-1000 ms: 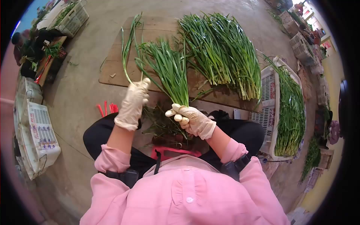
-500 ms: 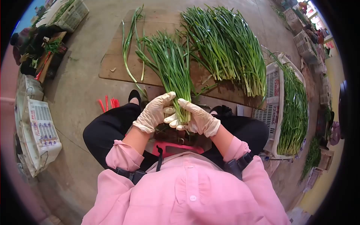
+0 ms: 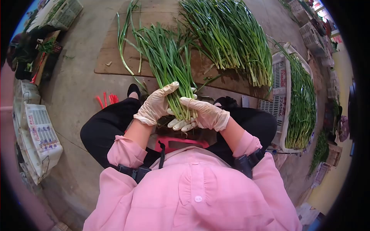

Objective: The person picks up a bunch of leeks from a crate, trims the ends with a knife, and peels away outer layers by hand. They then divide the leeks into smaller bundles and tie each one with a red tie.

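A bunch of garlic chives (image 3: 167, 63) lies with its pale stem ends toward me and its leaves spread over a wooden board (image 3: 110, 57). My left hand (image 3: 153, 104), in a whitish glove, wraps the stems from the left, thumb on top. From the right, my gloved right hand (image 3: 208, 113) closes on the same stems, its fingers passing underneath. The cut ends rest over the fingers. A larger pile of garlic chives (image 3: 235, 46) sits on the board to the right. A few loose stalks (image 3: 122, 42) lie at its left.
A white crate (image 3: 280, 81) stands at my right, heaped with more garlic chives (image 3: 298, 111). Red strips (image 3: 107, 101) lie on the floor by my left foot. White crates (image 3: 42, 133) are at far left. A pink-red frame (image 3: 181, 143) shows between my legs.
The view has tilted slightly, so the board and piles sit higher in it. My right hand has shifted its hold a little on the stems, its fingers now further underneath.
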`<state>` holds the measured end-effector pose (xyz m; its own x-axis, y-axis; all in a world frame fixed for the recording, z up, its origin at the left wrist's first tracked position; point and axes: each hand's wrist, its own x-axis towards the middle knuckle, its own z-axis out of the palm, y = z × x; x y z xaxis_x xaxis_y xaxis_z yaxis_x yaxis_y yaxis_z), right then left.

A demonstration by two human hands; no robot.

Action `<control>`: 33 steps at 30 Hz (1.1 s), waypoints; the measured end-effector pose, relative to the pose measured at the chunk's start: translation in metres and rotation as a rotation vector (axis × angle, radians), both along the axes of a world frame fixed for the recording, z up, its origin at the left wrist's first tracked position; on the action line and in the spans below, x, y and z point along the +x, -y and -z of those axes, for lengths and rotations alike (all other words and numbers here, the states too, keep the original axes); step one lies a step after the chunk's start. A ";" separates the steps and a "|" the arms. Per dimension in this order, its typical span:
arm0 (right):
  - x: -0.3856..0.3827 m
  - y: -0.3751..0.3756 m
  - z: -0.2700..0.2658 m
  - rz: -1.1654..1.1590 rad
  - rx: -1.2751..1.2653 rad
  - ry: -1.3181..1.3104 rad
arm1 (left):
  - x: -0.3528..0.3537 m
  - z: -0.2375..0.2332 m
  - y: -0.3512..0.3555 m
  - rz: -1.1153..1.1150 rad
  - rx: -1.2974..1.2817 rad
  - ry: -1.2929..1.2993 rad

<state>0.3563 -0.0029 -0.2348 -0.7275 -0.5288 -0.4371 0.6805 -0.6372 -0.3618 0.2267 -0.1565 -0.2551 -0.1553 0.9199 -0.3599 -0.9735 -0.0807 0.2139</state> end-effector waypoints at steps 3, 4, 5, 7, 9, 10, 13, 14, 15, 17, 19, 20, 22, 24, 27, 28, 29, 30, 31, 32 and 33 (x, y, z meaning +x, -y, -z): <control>0.000 0.002 0.004 0.044 -0.022 0.006 | -0.001 0.004 -0.001 0.005 -0.005 0.009; -0.001 0.005 0.002 0.050 0.001 0.018 | 0.000 0.002 0.000 0.005 -0.019 0.000; -0.002 0.009 -0.002 0.057 0.023 0.030 | 0.001 0.001 0.000 0.006 -0.033 -0.008; -0.004 0.016 -0.003 0.051 0.027 0.040 | 0.001 -0.004 -0.002 0.034 -0.058 -0.081; -0.006 0.021 0.007 0.020 -0.011 0.035 | 0.005 -0.011 -0.005 0.020 -0.061 -0.101; -0.008 0.022 0.006 0.003 -0.030 0.032 | 0.009 -0.017 -0.006 -0.008 -0.051 -0.084; -0.007 0.023 -0.007 0.021 0.117 -0.036 | 0.010 -0.029 -0.011 -0.082 -0.046 -0.137; -0.006 0.028 -0.023 0.083 0.177 0.033 | 0.008 -0.020 -0.012 -0.102 -0.008 -0.162; -0.003 0.027 -0.033 0.024 0.246 0.010 | 0.005 -0.014 -0.014 -0.122 0.031 -0.186; 0.007 0.021 -0.044 -0.094 0.383 -0.030 | -0.008 -0.015 -0.019 -0.216 0.065 -0.265; 0.030 0.021 -0.038 -0.169 0.463 -0.026 | -0.030 -0.024 -0.018 -0.297 0.010 -0.226; 0.034 0.015 -0.037 -0.125 0.502 0.027 | -0.037 -0.031 -0.017 -0.282 0.008 -0.245; 0.032 0.001 -0.030 -0.081 0.663 0.067 | -0.043 -0.038 -0.016 -0.257 0.015 -0.284; 0.029 -0.010 -0.027 0.113 0.652 -0.026 | -0.041 -0.042 -0.018 -0.215 0.051 -0.271; 0.011 -0.010 -0.040 0.163 0.425 -0.021 | -0.026 -0.032 -0.029 -0.197 0.141 -0.206; 0.006 -0.001 -0.050 0.148 0.354 -0.018 | -0.016 -0.031 -0.034 -0.200 0.142 -0.186; 0.002 0.008 -0.056 0.132 0.283 -0.016 | -0.005 -0.035 -0.038 -0.203 0.143 -0.167; -0.001 0.018 -0.044 0.119 0.344 -0.004 | 0.007 -0.042 -0.037 -0.208 -0.019 -0.212; -0.006 0.019 -0.044 0.079 0.315 -0.004 | 0.010 -0.043 -0.037 -0.163 -0.114 -0.256; -0.006 0.018 -0.037 0.112 0.377 0.045 | 0.011 -0.037 -0.034 -0.151 -0.178 -0.244; -0.004 0.016 -0.029 0.143 0.437 0.094 | 0.011 -0.027 -0.031 -0.140 -0.243 -0.232</control>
<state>0.3520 -0.0188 -0.2055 -0.7265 -0.1780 -0.6637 0.6395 -0.5284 -0.5584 0.2373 -0.1253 -0.2284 -0.3767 0.7759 -0.5061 -0.8800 -0.1291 0.4571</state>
